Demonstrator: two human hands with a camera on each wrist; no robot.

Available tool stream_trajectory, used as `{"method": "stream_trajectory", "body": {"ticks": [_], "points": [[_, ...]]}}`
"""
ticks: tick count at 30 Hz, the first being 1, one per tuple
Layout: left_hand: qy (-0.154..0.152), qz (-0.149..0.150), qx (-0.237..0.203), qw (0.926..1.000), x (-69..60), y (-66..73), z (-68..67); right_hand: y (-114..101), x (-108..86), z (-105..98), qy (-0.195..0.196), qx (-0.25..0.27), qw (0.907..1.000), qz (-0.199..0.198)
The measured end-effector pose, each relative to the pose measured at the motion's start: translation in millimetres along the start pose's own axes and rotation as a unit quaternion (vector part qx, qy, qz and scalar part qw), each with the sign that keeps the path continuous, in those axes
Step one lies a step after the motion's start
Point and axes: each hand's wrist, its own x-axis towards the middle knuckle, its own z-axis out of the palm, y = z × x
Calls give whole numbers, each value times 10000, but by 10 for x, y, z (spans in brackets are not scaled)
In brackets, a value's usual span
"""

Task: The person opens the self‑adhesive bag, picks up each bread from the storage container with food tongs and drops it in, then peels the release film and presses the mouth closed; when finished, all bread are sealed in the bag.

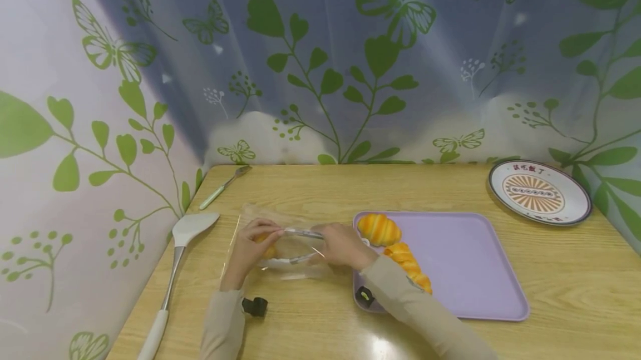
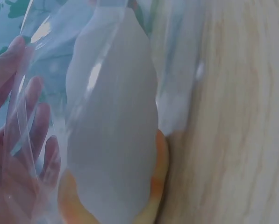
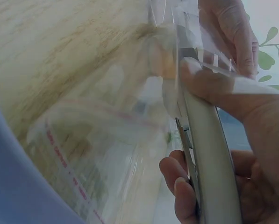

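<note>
My left hand (image 1: 250, 246) pinches the edge of a clear plastic bag (image 1: 295, 272) on the table. In my right hand (image 1: 345, 246) I grip metal tongs (image 3: 209, 154) with a pale handle, which reach into the bag. Inside it, the tongs' broad white scalloped head (image 2: 113, 107) lies over an orange-yellow bread roll (image 2: 161, 163). Much of that roll is hidden by my left hand in the head view and by the tongs in the left wrist view. Beside my right wrist, a rounded striped bread roll (image 1: 379, 229) and a twisted bread (image 1: 408, 265) lie on a lilac tray (image 1: 466, 260).
A white-headed turner (image 1: 187, 227) lies along the table's left edge. Behind it is a small fork (image 1: 225, 186) with a pale green handle. At the back right sits a patterned plate (image 1: 538, 193). Printed curtains (image 1: 320, 70) bound the table's back and sides.
</note>
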Motion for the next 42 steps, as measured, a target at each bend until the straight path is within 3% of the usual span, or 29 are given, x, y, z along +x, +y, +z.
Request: {"method": "stream_trajectory", "body": {"ticks": [5,10,19,24,31,37,42], "points": [[-77,31,68,9999,-10,-65,-12,-17,-21,-19,-121,12,9997,223],[-136,-183,281,9993,-20,-108,-17,6,-82,-40,-70,9,9994,327],[34,-165,529,9985,-30,-109,-18,65,-208,-157,0,87,9992,390],[31,-554,433,9975,-32,-139,-24,150,-393,-302,157,98,9973,708],[107,-1039,338,9940,-28,-423,-1,339,-702,-571,430,-206,9945,931],[72,-1097,366,9933,-36,-499,-6,525,-1004,-707,568,-229,9908,1210],[76,-976,397,9944,-43,-499,1,655,-1238,-733,698,-49,9859,1518]]}}
